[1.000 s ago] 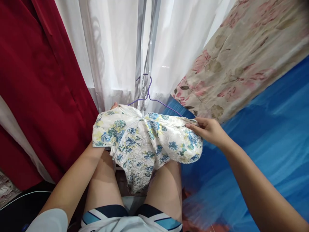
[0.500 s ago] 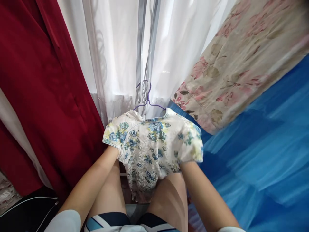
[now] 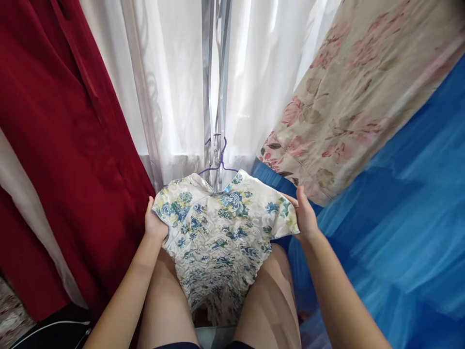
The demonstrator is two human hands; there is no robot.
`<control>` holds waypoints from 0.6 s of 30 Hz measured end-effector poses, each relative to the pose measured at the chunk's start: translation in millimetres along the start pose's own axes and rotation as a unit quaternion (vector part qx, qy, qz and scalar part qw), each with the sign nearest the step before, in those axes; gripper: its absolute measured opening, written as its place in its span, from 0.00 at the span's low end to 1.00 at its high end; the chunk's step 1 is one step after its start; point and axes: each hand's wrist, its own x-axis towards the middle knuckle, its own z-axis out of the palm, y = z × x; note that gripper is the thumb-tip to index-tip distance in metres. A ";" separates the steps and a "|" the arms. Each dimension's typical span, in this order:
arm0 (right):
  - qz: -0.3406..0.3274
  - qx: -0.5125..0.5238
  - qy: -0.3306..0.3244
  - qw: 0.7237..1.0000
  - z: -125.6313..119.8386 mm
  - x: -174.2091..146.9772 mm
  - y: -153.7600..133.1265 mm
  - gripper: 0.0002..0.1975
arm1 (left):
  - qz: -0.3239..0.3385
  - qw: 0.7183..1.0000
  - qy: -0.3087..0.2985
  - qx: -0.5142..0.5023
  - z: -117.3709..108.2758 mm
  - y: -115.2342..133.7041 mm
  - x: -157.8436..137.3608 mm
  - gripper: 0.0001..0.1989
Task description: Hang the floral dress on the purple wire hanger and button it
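Note:
A white blouse (image 3: 218,228) with blue and yellow flowers hangs in front of me on a purple hanger (image 3: 222,165). My left hand (image 3: 155,224) is closed on the edge of the sleeve at the left, its thumb pointing up. At the opposite sleeve, my right hand (image 3: 306,215) grips the cloth, with the thumb raised and the fingers partly behind the fabric. Between the hands the blouse is spread wide, its gathered body dropping down between my legs. Its lower end is partly hidden.
Dark red cloth (image 3: 90,160) hangs on the left, beside a white curtain (image 3: 174,97). Grey metal strips (image 3: 216,72) run down the middle. A beige floral garment (image 3: 327,121) and blue cloth (image 3: 399,232) hang on the right. A white cable (image 3: 51,324) lies lower left.
Both hands were hidden inside or behind the sleeves; now they show outside at the sleeve edges. The blouse's shoulders lie flatter, and its hanger sits slightly lower in view.

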 end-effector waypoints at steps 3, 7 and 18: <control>0.043 0.051 -0.090 0.994 -5.7 -8.8 -23.5 0.21 | 0.040 0.998 -0.007 0.056 13.6 11.5 -2.7 0.22; 0.044 0.101 -0.032 0.993 1.1 -11.0 -54.6 0.16 | 0.234 0.951 -0.029 0.200 35.9 28.1 -8.8 0.37; -0.048 -0.061 0.032 0.996 16.9 -127.5 -54.1 0.07 | 0.494 0.522 -0.177 0.672 65.7 22.6 -31.5 0.46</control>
